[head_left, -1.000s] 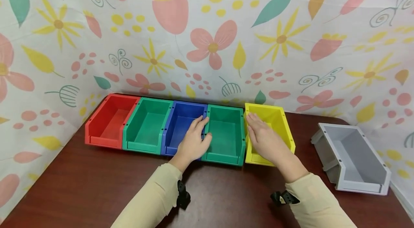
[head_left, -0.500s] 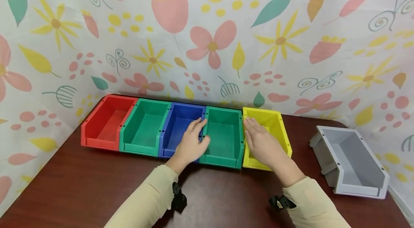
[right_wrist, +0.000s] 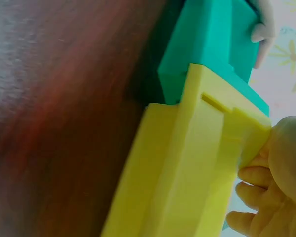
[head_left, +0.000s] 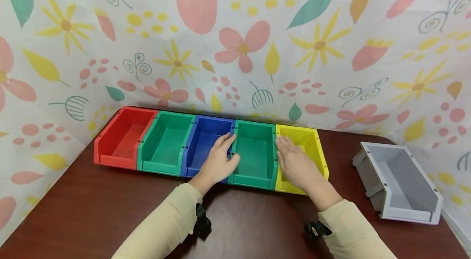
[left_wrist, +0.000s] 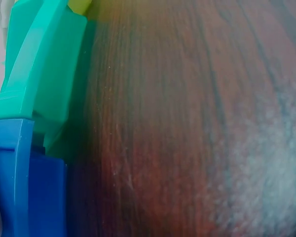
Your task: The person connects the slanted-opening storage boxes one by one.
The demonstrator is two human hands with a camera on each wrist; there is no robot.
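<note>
In the head view my left hand (head_left: pixel 218 161) rests at the wall shared by the blue bin (head_left: pixel 196 144) and the green bin (head_left: pixel 254 157) right of it. Its fingers lie along that rim and the thumb reaches over the green side. My right hand (head_left: pixel 298 165) reaches into the yellow bin (head_left: pixel 317 144), fingers extended and close together against its left wall. The right wrist view has the yellow bin (right_wrist: pixel 187 163) touching the green bin (right_wrist: pixel 202 54), with my right hand's fingers (right_wrist: pixel 249 192) beside the wall.
Further left in the row stand another green bin (head_left: pixel 167 144) and a red bin (head_left: pixel 125 136). A grey bin (head_left: pixel 404 177) stands apart at the right on the dark wooden table (head_left: pixel 254 226). Behind the row hangs a patterned cloth (head_left: pixel 243 14).
The yellow bin has shifted left with my right hand, closing the gap to the green bin. My left hand stays at the blue and green rim.
</note>
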